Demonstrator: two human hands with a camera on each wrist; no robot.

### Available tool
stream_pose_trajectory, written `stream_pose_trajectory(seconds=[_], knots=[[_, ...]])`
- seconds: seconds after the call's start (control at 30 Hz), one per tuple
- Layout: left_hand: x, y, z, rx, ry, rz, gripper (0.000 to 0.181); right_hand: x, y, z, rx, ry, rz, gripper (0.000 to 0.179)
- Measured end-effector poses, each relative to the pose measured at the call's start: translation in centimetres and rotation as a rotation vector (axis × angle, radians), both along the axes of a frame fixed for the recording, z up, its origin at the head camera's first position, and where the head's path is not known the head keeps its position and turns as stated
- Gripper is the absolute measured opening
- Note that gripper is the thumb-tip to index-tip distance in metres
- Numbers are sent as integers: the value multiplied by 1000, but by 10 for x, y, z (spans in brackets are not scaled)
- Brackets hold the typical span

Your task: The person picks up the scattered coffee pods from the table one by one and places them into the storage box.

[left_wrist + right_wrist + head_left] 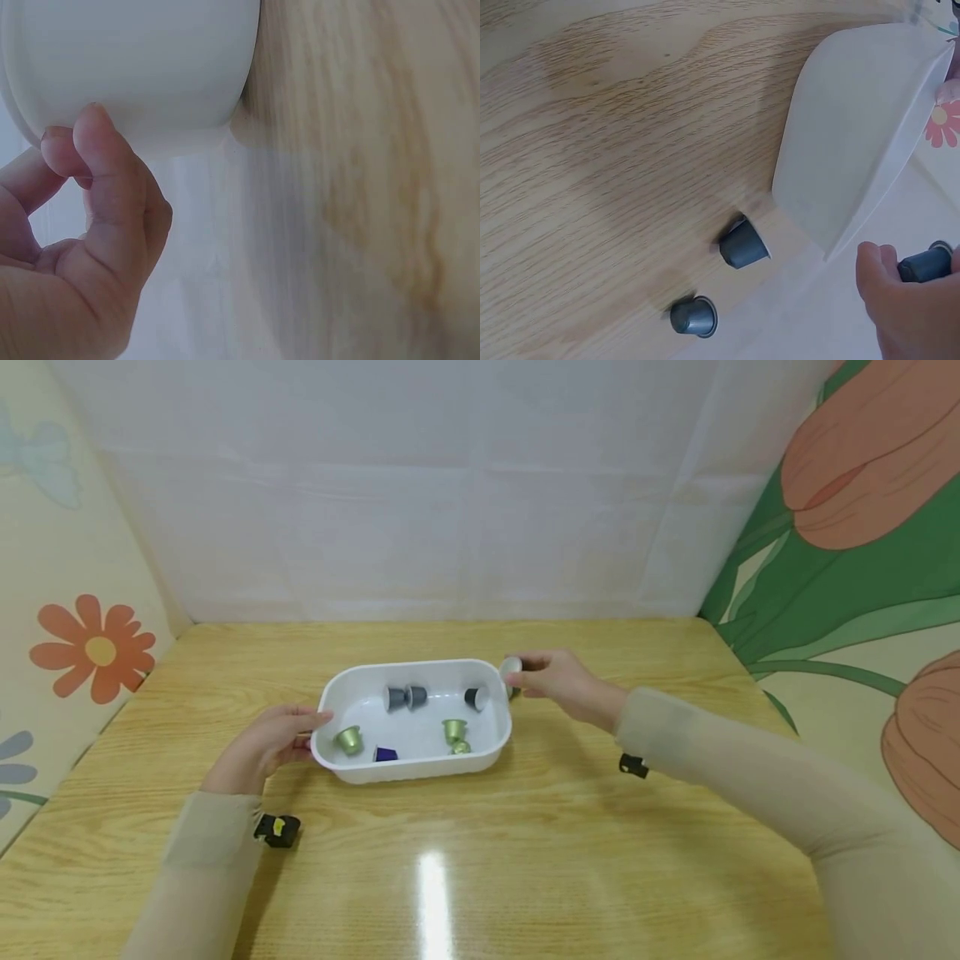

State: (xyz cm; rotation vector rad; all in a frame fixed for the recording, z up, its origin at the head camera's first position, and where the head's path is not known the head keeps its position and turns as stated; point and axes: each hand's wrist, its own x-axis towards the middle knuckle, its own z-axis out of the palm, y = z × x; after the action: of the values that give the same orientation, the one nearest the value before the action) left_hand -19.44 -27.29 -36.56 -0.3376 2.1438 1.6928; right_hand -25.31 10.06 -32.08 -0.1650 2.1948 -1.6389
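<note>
My left hand [273, 739] grips the left end of a white tray [412, 768], thumb on the rim; in the left wrist view its fingertips touch the tray's outer wall [150, 60]. Just past the tray's right end, my right hand [562, 681] pinches a coffee capsule [512, 668], which shows dark blue-grey in the right wrist view [926, 264]. Inside the tray lie grey capsules [405, 697], a black one [475, 697], a purple one [386, 754] and several green ones [348, 740].
In the right wrist view, two dark grey capsules [742, 244] lie on their sides on the wooden table [525, 860] beside the tray; the right hand mostly hides them in the head view. A white cloth [450, 527] hangs behind, with flower-printed panels [862, 568] at both sides.
</note>
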Motion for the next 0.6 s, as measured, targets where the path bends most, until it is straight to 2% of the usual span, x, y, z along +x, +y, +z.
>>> stream_pose_trajectory(seconds=[0.3,0.6], knots=[[0,1,1,-3,-2,5,32,1,-16,1,-25,-22,1,52],[0,2,2,-13,3,-2,32,4,-33,-2,3,-3,25,48]])
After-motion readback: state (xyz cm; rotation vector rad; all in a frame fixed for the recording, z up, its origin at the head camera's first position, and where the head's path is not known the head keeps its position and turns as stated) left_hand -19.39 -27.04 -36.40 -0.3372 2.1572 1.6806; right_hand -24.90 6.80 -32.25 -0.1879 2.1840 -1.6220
